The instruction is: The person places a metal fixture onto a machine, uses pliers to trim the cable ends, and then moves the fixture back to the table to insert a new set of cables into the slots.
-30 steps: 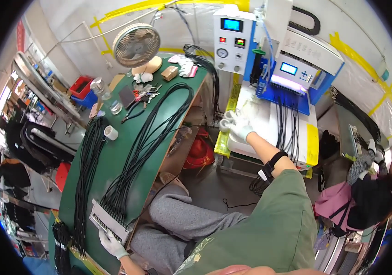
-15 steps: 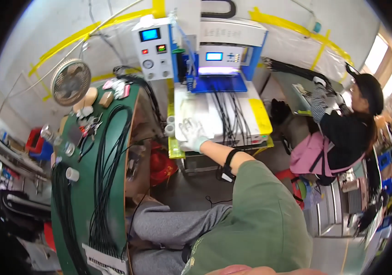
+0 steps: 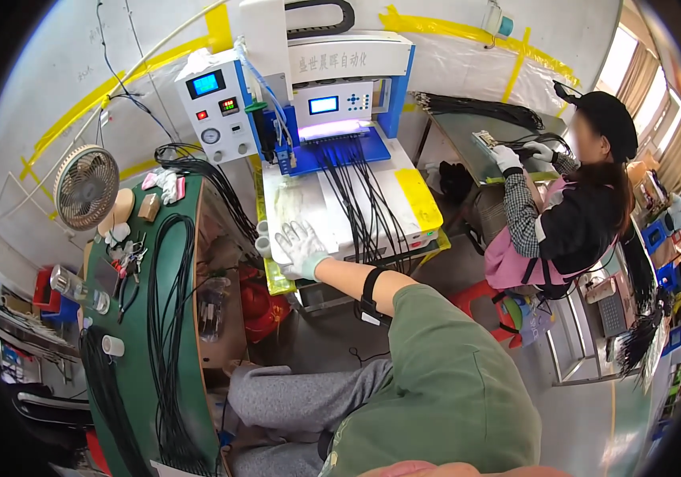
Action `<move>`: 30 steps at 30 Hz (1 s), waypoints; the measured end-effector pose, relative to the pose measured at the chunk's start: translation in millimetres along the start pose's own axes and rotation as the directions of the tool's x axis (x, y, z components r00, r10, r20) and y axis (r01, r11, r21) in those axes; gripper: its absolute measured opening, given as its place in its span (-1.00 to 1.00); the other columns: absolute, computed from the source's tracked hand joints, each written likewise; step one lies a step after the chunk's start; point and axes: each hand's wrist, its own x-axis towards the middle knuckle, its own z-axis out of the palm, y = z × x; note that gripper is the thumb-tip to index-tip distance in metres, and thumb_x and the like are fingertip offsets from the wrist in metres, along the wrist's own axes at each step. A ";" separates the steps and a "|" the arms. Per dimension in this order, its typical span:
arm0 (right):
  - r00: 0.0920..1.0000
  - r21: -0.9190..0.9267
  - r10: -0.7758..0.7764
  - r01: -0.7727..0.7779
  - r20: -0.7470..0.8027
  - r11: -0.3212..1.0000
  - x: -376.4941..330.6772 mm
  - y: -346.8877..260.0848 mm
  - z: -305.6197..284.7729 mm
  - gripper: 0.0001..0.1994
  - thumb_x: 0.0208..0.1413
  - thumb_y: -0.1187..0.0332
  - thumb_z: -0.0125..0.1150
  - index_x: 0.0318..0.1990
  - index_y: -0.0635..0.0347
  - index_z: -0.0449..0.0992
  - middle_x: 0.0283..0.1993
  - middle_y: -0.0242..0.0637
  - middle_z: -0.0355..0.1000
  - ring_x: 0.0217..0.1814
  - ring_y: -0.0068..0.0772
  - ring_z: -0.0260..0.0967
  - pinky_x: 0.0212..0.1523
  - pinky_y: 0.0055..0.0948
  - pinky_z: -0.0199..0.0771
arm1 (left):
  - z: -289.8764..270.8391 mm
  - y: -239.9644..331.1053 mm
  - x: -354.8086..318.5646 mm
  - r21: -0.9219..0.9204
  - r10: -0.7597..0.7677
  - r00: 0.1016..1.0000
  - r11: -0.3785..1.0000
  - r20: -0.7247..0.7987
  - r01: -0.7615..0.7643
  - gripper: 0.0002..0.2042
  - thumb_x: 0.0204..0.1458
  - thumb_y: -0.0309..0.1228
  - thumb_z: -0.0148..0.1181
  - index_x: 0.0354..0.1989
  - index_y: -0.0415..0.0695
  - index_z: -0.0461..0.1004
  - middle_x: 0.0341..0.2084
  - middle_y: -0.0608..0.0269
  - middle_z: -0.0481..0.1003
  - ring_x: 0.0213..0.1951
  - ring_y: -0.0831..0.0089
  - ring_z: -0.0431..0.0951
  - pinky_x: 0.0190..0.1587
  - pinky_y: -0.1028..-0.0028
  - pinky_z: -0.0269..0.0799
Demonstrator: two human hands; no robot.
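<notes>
My right hand (image 3: 301,246), in a white glove with grey fingertips, rests at the front left corner of a white machine bed (image 3: 286,208). Its fingers are spread and nothing is held. Behind the hand, a bundle of thin black cables (image 3: 360,199) hangs from a blue plate (image 3: 372,155) over the bed and down past its front edge. A purple-white light glows along the back of the plate, below a small lit screen (image 3: 324,105). A control box (image 3: 217,107) with displays and a gauge stands left of it. My left hand is not in view.
A green table (image 3: 138,362) at left carries long black cables (image 3: 167,318), pliers (image 3: 127,278), a white spool (image 3: 113,345) and a glass jar (image 3: 70,280). A fan (image 3: 86,187) stands behind it. At right, a co-worker (image 3: 587,183) handles cables at another table; a red stool (image 3: 480,300) is nearby.
The view has turned, so the machine sits further left in it. My right hand stays open at the bed's front left corner. The co-worker's gloved hands have shifted over their table.
</notes>
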 end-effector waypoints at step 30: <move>0.993 0.086 0.051 -0.060 0.110 0.995 2.8 -2.7 -9.3 -0.24 0.18 0.06 -0.04 0.49 0.12 -0.08 0.58 -0.10 -0.22 0.63 -0.06 -0.38 0.51 0.09 -0.56 | 40.2 -29.1 16.0 -0.146 0.005 0.991 0.989 0.134 0.015 -0.55 0.15 -0.16 0.23 0.02 -0.32 0.53 -0.07 -0.11 0.56 -0.01 0.03 0.55 0.09 0.25 0.45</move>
